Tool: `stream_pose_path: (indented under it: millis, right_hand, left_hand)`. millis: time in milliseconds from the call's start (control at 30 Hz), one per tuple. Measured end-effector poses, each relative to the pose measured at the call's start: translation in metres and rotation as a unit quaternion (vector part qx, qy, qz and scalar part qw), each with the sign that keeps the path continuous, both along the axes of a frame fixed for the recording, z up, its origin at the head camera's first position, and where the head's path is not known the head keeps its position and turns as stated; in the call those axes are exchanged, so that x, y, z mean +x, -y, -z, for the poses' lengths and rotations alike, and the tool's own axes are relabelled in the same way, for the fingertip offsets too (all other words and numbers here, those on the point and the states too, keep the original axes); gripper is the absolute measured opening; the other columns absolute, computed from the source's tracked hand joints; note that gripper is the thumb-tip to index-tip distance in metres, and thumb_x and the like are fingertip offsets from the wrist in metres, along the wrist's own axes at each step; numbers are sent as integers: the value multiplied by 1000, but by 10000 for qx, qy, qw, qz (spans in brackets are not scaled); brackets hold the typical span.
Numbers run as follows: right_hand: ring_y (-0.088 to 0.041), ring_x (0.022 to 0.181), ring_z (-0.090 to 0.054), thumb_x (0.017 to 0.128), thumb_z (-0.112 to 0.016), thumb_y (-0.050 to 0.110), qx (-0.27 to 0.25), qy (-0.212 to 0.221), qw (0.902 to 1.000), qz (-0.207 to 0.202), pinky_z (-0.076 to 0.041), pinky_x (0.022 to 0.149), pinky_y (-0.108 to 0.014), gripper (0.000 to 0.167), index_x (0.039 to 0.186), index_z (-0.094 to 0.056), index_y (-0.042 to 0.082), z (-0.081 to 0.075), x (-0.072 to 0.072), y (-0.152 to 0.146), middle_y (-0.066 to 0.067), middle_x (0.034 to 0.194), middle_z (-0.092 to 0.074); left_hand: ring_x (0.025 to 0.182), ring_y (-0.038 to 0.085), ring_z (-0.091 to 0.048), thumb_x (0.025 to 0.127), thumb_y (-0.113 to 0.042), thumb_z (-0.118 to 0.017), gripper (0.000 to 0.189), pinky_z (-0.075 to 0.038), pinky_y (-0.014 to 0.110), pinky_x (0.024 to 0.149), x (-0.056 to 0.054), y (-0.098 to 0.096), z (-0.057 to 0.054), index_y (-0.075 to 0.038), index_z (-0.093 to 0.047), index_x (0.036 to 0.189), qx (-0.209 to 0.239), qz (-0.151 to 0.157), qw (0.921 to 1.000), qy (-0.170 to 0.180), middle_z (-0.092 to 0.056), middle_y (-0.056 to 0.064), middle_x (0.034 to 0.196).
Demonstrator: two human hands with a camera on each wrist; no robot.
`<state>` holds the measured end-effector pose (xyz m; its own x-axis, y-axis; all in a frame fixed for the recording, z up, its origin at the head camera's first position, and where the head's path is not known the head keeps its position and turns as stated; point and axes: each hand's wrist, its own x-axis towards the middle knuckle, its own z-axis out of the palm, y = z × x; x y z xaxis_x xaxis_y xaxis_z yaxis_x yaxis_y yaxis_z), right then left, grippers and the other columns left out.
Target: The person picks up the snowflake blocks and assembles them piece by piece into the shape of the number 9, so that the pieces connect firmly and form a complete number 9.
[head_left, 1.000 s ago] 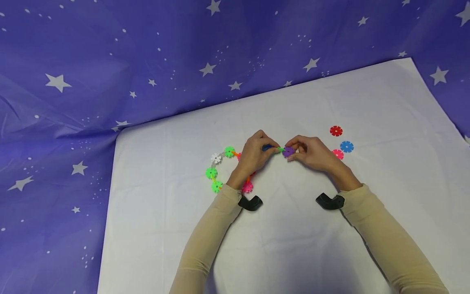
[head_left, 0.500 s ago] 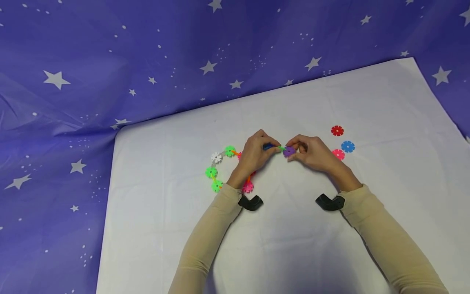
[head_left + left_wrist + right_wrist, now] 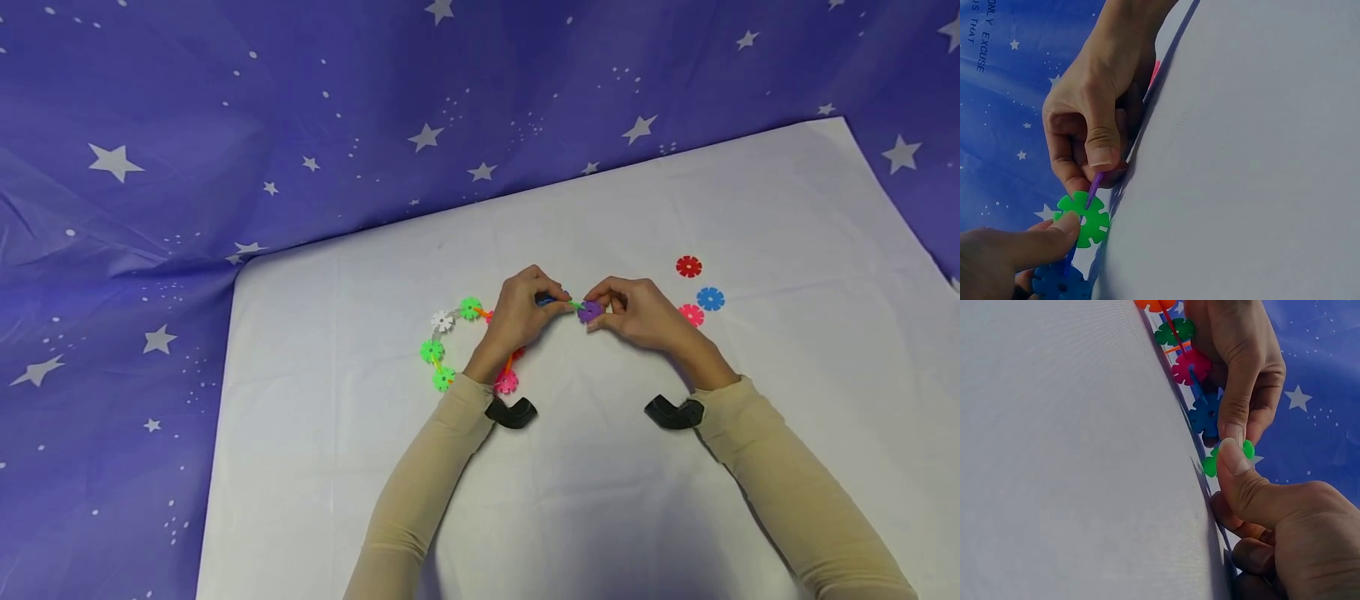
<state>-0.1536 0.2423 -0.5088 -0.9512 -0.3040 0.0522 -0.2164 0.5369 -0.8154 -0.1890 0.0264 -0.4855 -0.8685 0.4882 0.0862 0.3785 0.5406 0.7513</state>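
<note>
In the head view my left hand (image 3: 521,310) pinches the chain of interlocking notched discs near its end, at a green disc (image 3: 1092,226). A blue disc (image 3: 1060,284) sits just behind that one. My right hand (image 3: 636,310) pinches a purple disc (image 3: 590,312) between thumb and fingertips. Seen edge-on in the left wrist view, the purple disc meets the green disc's rim at a slot. The chain continues under my left hand, with a pink disc (image 3: 1191,367) and a dark green disc (image 3: 1175,332) showing in the right wrist view. The left forearm hides part of it.
The chain curves round on the white cloth (image 3: 375,500), with a white disc (image 3: 442,321) at its left side. Loose red (image 3: 688,267), blue and pink discs lie beyond my right hand. A starry purple-blue curtain (image 3: 337,108) borders the table's far edge.
Both hands stay nearly in place. The purple disc has tilted and shifted very slightly between the right fingers. The loose discs lie where they were.
</note>
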Motion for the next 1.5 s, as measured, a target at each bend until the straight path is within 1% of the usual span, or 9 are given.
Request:
stream_pose_path:
  millis: [200,400,600,800,967,1067,1267,1400,1500]
  right_hand:
    - [-15,65,-44,74,-86,24,558,-83,9982,-192,-36,58,-25,41,107,-67,10,-4,1,0,0,79,-59]
    - [-16,71,-46,69,-90,27,795,-199,9963,-242,-38,61,-22,57,117,-64,9,-10,6,-18,-1,88,-58]
    - [-15,75,-45,65,-92,17,873,-335,9955,127,-35,65,-19,49,107,-68,8,-10,18,-66,-2,88,-59]
    - [-18,93,-49,67,-91,16,1413,136,9899,21,-34,83,-11,48,109,-69,7,-11,23,-90,-7,103,-60]
    - [-18,91,-51,68,-89,10,1420,-349,9889,-275,-36,82,-13,36,96,-68,7,-11,20,-91,-5,97,-59]
    - [-17,87,-52,68,-89,10,1543,-666,9854,-271,-38,81,-21,29,87,-66,9,-11,19,-89,-4,90,-59]
    - [-24,92,-52,70,-89,21,1835,108,9828,157,-43,84,-33,43,102,-66,4,-21,24,-96,-10,100,-57]
    - [-24,90,-52,70,-88,15,2033,6,9790,154,-42,80,-25,40,100,-66,2,-24,27,-104,-11,98,-57]
    - [-22,86,-52,70,-88,15,2058,-90,9783,206,-40,75,-18,39,97,-63,2,-24,28,-104,-9,94,-57]
  left_hand:
    - [97,16,-57,79,-32,-82,43,-46,27,88,-3,8,-7,-12,-71,115,-669,244,9975,42,-60,4,111]
    - [109,21,-53,75,-51,-81,71,-38,40,98,-6,30,-19,-15,-61,132,-1897,304,9807,374,-59,5,119]
    - [93,18,-51,80,-31,-82,48,-40,31,86,-12,55,-15,-14,-68,122,-1376,813,9824,966,-61,2,102]
    - [79,16,-49,80,-27,-82,36,-40,26,70,-19,65,-6,-15,-73,113,-810,918,9896,749,-61,0,90]
    - [80,15,-49,79,-27,-83,38,-40,26,70,-22,67,-4,-15,-74,114,-674,812,9920,687,-60,0,89]
    - [83,16,-49,80,-29,-82,41,-42,27,74,-23,67,-6,-15,-72,117,-792,894,9906,669,-62,0,93]
    - [104,18,-52,80,-37,-81,58,-42,34,99,-20,58,-21,-15,-63,130,-1652,1134,9787,436,-62,2,114]
    - [115,20,-51,79,-39,-81,64,-35,38,108,-19,40,-34,-18,-59,135,-1906,1335,9723,204,-59,3,122]
    - [121,20,-48,79,-40,-81,65,-31,37,112,-20,25,-33,-20,-58,136,-1780,1509,9721,256,-56,3,126]
